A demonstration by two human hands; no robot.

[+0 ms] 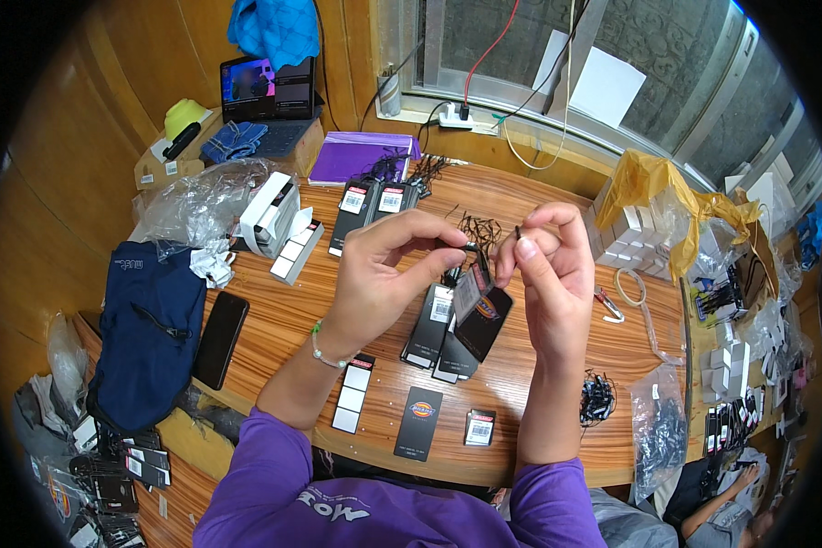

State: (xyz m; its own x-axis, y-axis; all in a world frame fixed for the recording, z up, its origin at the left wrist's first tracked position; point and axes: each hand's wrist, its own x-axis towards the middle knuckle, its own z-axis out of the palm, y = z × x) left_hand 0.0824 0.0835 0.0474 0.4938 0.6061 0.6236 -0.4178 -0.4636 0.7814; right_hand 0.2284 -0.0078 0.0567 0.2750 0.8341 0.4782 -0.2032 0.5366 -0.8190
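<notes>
Wood tbl point(612, 352): tags point(418, 424), 1 blk phone point(221, 340)

the left forearm point(300, 382) is slanting up and to the right, while the right forearm point(552, 397) is standing nearly upright. the left hand point(388, 267) is pointing its thumb and index finger rightward, closing them in a pinch. the right hand point(562, 269) is facing it across a small gap, pinching with its thumb and bent fingers, the thumb leaning up and leftward.

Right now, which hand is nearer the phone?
Left. The left hand is to the right of the phone; the right hand is farther right, past the left.
</notes>
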